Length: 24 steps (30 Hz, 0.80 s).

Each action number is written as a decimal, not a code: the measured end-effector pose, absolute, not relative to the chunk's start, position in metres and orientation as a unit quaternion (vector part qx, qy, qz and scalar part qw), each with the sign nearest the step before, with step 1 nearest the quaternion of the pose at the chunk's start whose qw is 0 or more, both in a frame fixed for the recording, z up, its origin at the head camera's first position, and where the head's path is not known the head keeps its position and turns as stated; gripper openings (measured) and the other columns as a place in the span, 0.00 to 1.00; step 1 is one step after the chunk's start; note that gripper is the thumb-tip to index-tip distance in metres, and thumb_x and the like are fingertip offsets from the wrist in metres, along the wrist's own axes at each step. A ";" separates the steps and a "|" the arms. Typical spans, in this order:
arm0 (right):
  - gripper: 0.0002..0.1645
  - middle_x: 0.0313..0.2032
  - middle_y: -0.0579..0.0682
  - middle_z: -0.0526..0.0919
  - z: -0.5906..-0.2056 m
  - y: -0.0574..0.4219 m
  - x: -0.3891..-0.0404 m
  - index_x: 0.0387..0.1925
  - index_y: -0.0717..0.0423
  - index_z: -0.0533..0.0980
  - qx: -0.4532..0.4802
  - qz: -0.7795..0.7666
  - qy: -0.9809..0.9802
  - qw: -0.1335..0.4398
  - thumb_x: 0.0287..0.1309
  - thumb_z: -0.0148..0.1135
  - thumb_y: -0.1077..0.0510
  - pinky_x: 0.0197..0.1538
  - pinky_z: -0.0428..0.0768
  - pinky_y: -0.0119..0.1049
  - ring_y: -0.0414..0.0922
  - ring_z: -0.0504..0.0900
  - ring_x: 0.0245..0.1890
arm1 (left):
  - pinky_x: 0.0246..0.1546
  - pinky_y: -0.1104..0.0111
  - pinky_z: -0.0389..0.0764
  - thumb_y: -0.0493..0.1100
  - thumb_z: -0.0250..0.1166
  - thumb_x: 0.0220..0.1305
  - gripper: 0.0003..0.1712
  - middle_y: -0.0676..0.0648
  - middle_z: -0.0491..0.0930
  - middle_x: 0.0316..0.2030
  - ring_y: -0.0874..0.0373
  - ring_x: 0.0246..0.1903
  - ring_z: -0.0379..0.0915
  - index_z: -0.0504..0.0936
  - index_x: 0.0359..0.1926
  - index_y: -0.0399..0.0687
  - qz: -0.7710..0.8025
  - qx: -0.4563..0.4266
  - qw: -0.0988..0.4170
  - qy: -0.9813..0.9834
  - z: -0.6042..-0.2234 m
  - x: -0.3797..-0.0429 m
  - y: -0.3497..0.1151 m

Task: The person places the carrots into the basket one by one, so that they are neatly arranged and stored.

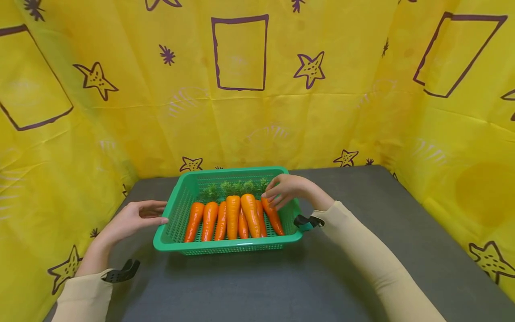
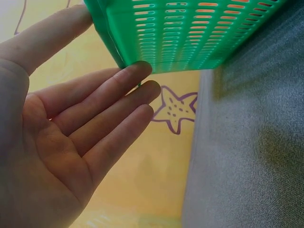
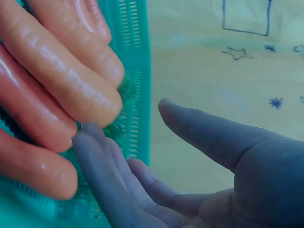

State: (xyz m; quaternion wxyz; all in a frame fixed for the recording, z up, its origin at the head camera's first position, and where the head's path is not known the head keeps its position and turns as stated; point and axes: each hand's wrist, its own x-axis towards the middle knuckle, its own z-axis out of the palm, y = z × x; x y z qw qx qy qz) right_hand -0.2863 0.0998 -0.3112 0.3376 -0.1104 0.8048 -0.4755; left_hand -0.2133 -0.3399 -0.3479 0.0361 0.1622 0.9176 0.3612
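A green plastic basket (image 1: 229, 244) holds a row of several orange carrots (image 1: 232, 217), with leafy green tops (image 1: 237, 187) along its far side. Beside the basket's left rim is my left hand (image 1: 132, 219), palm toward it and fingers fairly straight. The left wrist view has the thumb and fingertips right at the rim of the basket (image 2: 161, 47). My right hand (image 1: 289, 188) reaches over the right side, fingertips at the thick end of the rightmost carrot (image 1: 273, 217). In the right wrist view, its thumb (image 3: 199, 126) is spread wide from the fingers, with nothing gripped between them.
The basket stands on a dark grey table (image 1: 257, 286). Yellow cloth (image 1: 281, 120) printed with stars and frames hangs behind and on both sides. Black straps (image 1: 120, 272) are worn on both wrists over beige sleeves (image 1: 370, 259).
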 end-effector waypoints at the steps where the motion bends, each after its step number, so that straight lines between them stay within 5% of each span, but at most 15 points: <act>1: 0.31 0.56 0.67 0.75 -0.309 0.102 -0.285 0.61 0.65 0.65 -0.111 -0.477 0.805 0.334 0.61 0.62 0.56 0.52 0.79 0.49 0.55 0.83 0.47 | 0.40 0.72 0.80 0.53 0.68 0.58 0.32 0.43 0.81 0.51 0.65 0.45 0.80 0.74 0.60 0.44 0.361 0.163 0.036 0.918 -0.348 -0.213 -0.340; 14: 0.30 0.54 0.65 0.78 -0.291 0.154 -0.274 0.59 0.65 0.66 -0.114 -0.473 0.829 0.275 0.63 0.60 0.51 0.51 0.81 0.43 0.53 0.81 0.51 | 0.39 0.73 0.80 0.54 0.67 0.58 0.32 0.42 0.81 0.51 0.56 0.47 0.81 0.74 0.60 0.44 0.339 0.160 0.027 0.927 -0.346 -0.211 -0.346; 24: 0.39 0.56 0.64 0.76 -0.302 0.218 -0.270 0.64 0.66 0.62 -0.070 -0.451 0.862 0.220 0.64 0.56 0.42 0.56 0.77 0.47 0.51 0.80 0.52 | 0.39 0.75 0.78 0.54 0.63 0.63 0.29 0.43 0.81 0.51 0.77 0.43 0.75 0.74 0.60 0.45 0.307 0.139 -0.011 0.941 -0.349 -0.203 -0.358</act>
